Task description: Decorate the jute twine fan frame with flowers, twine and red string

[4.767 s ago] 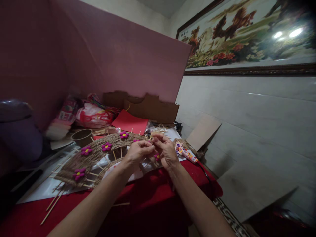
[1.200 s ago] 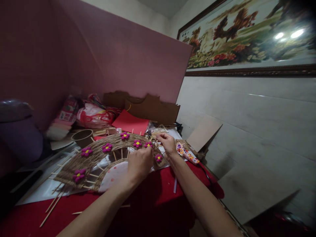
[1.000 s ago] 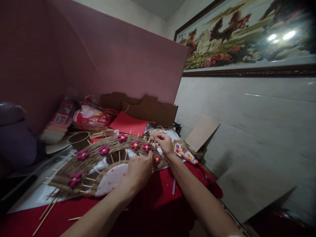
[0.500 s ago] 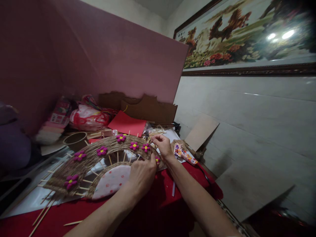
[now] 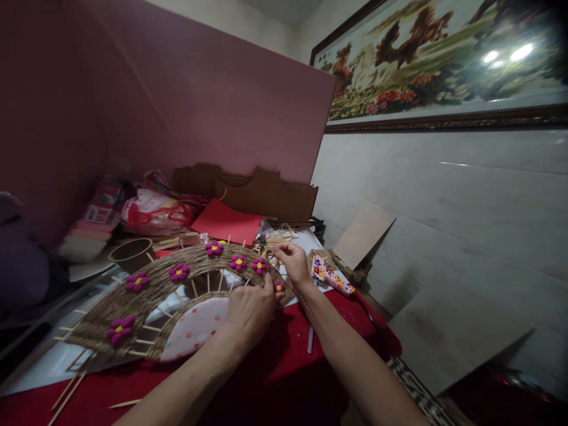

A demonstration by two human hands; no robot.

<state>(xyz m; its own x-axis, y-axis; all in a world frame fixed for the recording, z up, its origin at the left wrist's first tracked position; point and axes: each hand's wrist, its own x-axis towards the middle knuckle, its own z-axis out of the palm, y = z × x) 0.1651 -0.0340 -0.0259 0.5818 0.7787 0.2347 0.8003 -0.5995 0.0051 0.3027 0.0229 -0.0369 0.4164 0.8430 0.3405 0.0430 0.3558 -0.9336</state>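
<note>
Here I see a woven fan shape (image 5: 146, 290) made of brown twine and thin sticks, lying flat on the red cloth (image 5: 284, 367) of the table. It has pink flowers (image 5: 179, 271) with yellow middles stuck along its arch, and a pale spotted patch (image 5: 197, 325) sits in the hollow under the arch.

My left hand (image 5: 251, 310) rests on the right end of the fan shape, palm down, with the fingers curled and pressing on the weave. I cannot tell if it grips anything.

My right hand (image 5: 290, 263) is just past that end, with the fingertips pinched close on a thin pale strand (image 5: 271, 255) by the edge of the weave.

Just beside my right wrist lies a glue gun (image 5: 331, 276) with a flower print. Behind the fan shape are a red sheet (image 5: 226, 222), brown cardboard (image 5: 266, 195), a round brown tub (image 5: 131, 251) and a pink and white plastic bag (image 5: 151, 213). A box (image 5: 102, 207) at the left has print on it, but it is too blurry to read. A big picture of horses (image 5: 439, 59) hangs on the wall.
</note>
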